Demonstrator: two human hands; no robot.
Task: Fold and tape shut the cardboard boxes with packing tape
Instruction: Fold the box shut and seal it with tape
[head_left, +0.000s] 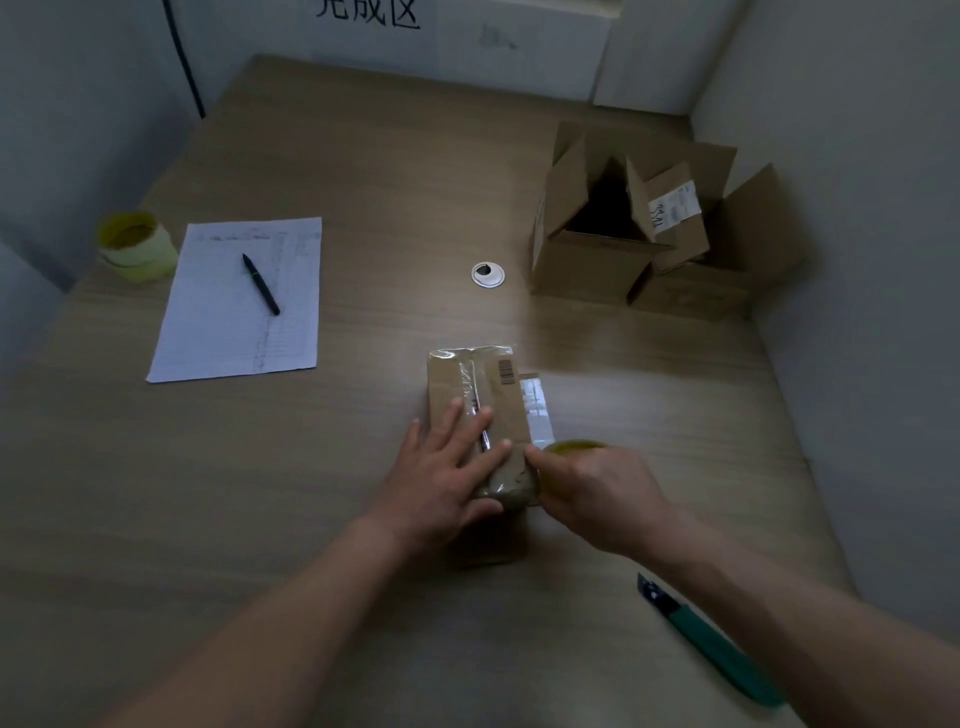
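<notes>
Cardboard box (480, 415) (glossy tape along seam) lies under flat left hand (447, 467); right hand (597, 488) grips tape roll (574, 447).

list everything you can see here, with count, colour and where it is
small box: 1, brown, clear tape along its top, centre of the table
tape roll: 1, yellow-green, right of the small box, in the right hand
spare tape rolls: 1 stack, yellow-green, far left of the table
sheet of paper: 1, white, left of centre
pen: 1, black, lying on the sheet of paper
round cable cap: 1, white, middle of the table
open boxes: several, brown, flaps up, far right
knife: 1, green handle, near right
table: 1, light wood
left hand: flat on the small box, fingers spread
right hand: grips the tape roll
</notes>
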